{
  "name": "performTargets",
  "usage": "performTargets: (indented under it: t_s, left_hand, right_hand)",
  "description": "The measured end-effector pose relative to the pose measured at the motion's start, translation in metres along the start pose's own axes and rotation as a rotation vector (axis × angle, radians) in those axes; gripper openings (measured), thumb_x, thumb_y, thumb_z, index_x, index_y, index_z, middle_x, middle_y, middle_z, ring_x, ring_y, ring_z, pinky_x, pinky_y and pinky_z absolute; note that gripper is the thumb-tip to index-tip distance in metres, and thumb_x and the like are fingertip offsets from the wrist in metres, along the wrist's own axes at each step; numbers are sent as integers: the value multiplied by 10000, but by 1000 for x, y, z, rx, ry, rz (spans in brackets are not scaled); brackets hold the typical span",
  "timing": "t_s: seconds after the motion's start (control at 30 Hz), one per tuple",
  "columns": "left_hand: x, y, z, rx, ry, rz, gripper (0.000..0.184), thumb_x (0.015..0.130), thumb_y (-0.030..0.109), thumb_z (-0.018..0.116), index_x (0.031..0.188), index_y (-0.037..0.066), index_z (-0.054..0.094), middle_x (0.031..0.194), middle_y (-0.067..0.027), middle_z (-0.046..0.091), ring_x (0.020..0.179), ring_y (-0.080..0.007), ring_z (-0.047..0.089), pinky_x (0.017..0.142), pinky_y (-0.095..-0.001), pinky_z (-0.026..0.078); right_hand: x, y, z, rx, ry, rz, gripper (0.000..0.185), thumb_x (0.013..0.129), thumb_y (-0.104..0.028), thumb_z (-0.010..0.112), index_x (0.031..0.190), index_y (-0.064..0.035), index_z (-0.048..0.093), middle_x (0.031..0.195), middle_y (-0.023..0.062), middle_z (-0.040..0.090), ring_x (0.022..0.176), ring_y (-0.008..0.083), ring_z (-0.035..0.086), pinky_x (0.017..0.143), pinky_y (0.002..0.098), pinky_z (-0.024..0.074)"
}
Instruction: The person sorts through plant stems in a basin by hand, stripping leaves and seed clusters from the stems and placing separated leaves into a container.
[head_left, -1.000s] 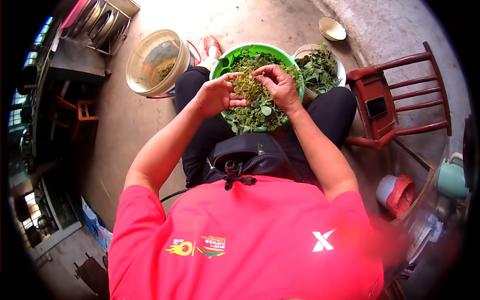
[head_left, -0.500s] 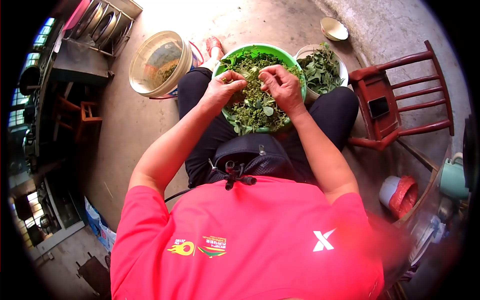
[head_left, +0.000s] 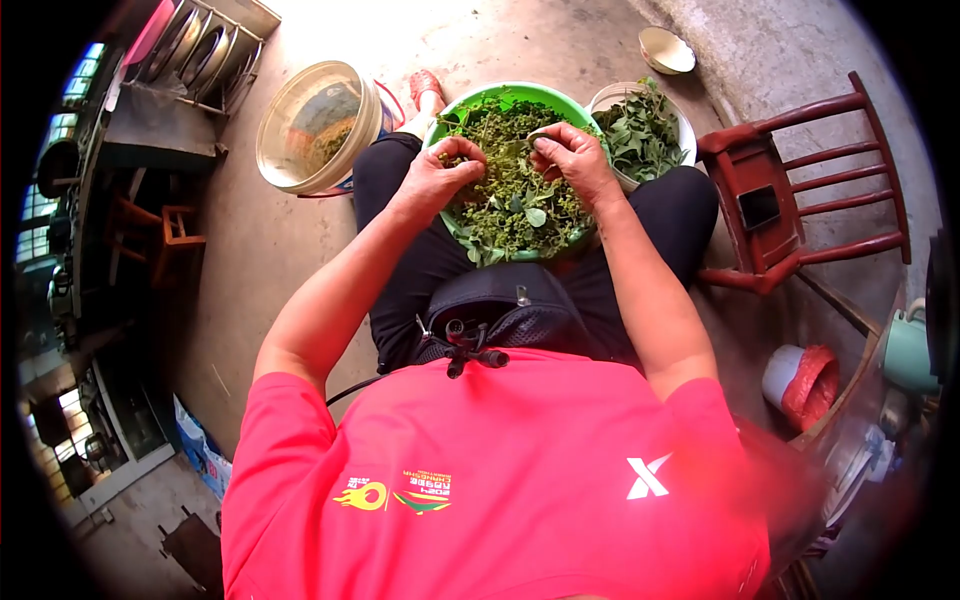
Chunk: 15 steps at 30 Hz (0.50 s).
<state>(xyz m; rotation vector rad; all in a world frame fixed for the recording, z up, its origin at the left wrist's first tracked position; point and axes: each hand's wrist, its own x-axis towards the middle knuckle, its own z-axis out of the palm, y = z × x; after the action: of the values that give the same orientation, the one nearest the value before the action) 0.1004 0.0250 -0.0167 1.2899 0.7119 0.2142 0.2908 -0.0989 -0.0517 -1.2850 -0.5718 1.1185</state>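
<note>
A green basin [head_left: 572, 104] stands between my knees, filled with green sprigs and clusters of small buds [head_left: 515, 190]. Over its left part is my left hand [head_left: 442, 176], its fingers curled in a pinch; what they hold is too small to name. Above the right part, my right hand [head_left: 575, 162] pinches thumb and forefinger together, with a small dark green bit, perhaps a leaf, at the tips. The hands are apart, with the sprigs visible between them. A few broad pale leaves [head_left: 535, 216] lie on the heap.
Right of the basin stands a white bucket [head_left: 688, 143] of leaves [head_left: 640, 130]. A large pale bucket [head_left: 268, 150] is at the left. A bowl [head_left: 667, 50], a red wooden chair [head_left: 757, 205] and a small stool [head_left: 180, 240] are around me.
My left hand has gone from spread fingers to a pinch. Both hands have moved apart, the right one slightly to the right, uncovering the sprigs between them.
</note>
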Motion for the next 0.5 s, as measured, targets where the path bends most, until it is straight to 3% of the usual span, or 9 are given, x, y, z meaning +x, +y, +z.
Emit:
performTargets:
  t_s: [0.13, 0.3, 0.43, 0.5]
  left_hand:
    - [1, -2, -4, -31, 38, -28, 100, 853, 127, 630, 939, 103, 585, 794, 42, 556, 688, -46, 539, 576, -216, 484]
    - [3, 3, -28, -61, 146, -50, 106, 835, 137, 642, 928, 122, 593, 784, 39, 554, 673, -61, 544, 577, -228, 481]
    - [23, 9, -98, 87, 448, 304, 89, 829, 129, 624, 916, 109, 621, 753, 13, 591, 621, -85, 546, 521, -242, 468]
    - [24, 29, -132, -4, 558, 305, 139, 837, 142, 626, 960, 78, 610, 808, -15, 593, 703, -99, 568, 592, -232, 474]
  right_hand:
    - [2, -1, -11, 240, 67, -57, 115, 875, -155, 606, 948, -67, 614, 790, 28, 653, 621, 89, 606, 536, 226, 489]
    - [5, 4, -22, 255, 288, -64, 123, 871, -152, 602, 960, -68, 593, 748, 18, 634, 557, 69, 573, 478, 200, 469]
    - [6, 10, -34, 348, 361, -62, 94, 870, -151, 593, 927, -78, 574, 732, 16, 612, 526, 66, 545, 444, 194, 446]
    - [4, 8, -35, 340, 391, -52, 92, 869, -156, 592, 918, -81, 571, 731, 13, 612, 525, 68, 543, 443, 195, 444]
